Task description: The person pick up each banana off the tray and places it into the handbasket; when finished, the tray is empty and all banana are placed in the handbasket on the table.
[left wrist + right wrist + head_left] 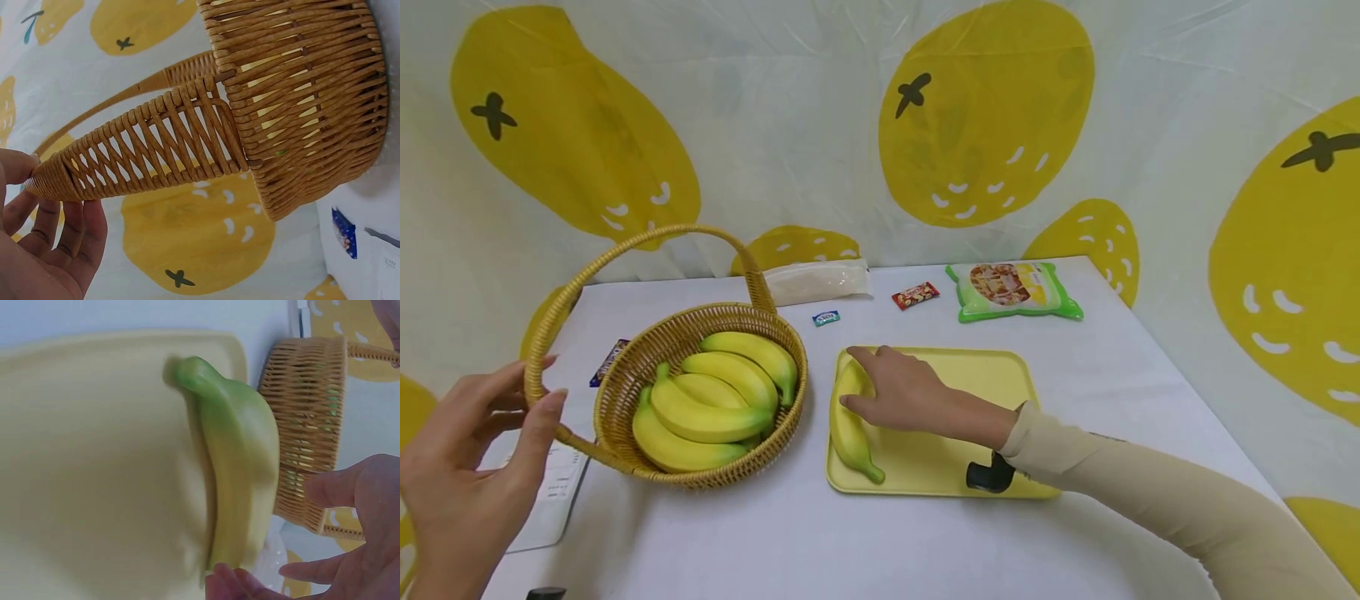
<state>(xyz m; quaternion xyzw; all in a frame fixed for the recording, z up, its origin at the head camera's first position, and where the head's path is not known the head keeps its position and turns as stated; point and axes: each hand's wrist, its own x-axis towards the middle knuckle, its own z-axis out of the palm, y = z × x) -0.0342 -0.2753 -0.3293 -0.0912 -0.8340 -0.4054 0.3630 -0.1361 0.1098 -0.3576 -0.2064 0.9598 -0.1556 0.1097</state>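
Note:
My left hand (482,467) pinches the handle (144,150) of a woven basket (306,100) between thumb and fingers. Several yellow bananas (711,421) with greenish ends lie in that basket, which leans toward me in the head view. To its right, one banana (852,437) rests along the left side of a yellow tray (940,467). Over this banana is my right hand (902,392), palm down, its fingers loosely spread. In the right wrist view the fingertips (228,581) are right at the banana's far end, with the thumb apart from it.
Behind the tray lie a green-and-white snack bag (1015,292), a red packet (915,296), a small teal packet (826,317) and a pale plastic package (816,282). A dark blue wrapper (608,362) and a white flat object (553,492) lie left of the basket.

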